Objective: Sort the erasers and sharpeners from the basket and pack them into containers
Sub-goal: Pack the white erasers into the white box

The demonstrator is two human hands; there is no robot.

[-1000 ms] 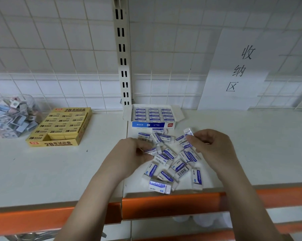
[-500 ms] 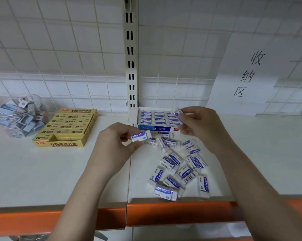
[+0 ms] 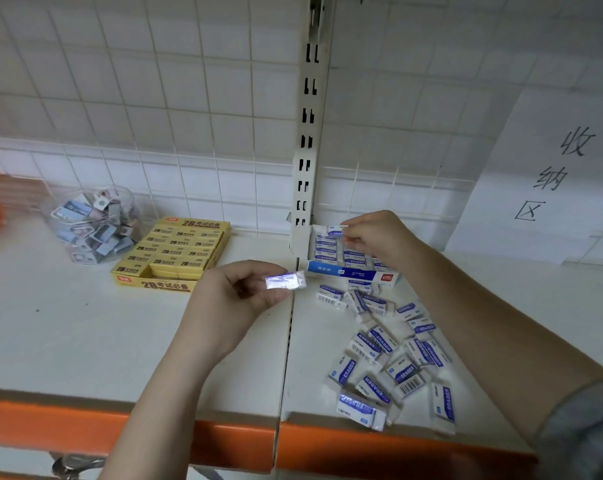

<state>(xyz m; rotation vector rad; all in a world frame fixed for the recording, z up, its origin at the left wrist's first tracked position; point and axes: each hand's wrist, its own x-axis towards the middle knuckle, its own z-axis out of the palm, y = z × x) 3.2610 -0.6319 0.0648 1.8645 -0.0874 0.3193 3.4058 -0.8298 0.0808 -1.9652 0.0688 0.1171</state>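
Blue eraser box (image 3: 348, 258) at the foot of the slotted upright (image 3: 305, 161), rows mostly filled. Right hand (image 3: 376, 239) pinching an eraser (image 3: 334, 231) over its far edge; left hand (image 3: 237, 299) pinching another eraser (image 3: 285, 281) just left of the box. Loose erasers (image 3: 383, 358) heaped in front of the box, still unpacked: roughly midway, judged. Beyond, left of the box: yellow box (image 3: 175, 251), clear jar (image 3: 92, 223). White shelf (image 3: 85, 334), orange front edge, tiled wall.

Motion-blurred eraser (image 3: 285, 281); box (image 3: 350, 274) partly behind right hand (image 3: 379, 239)
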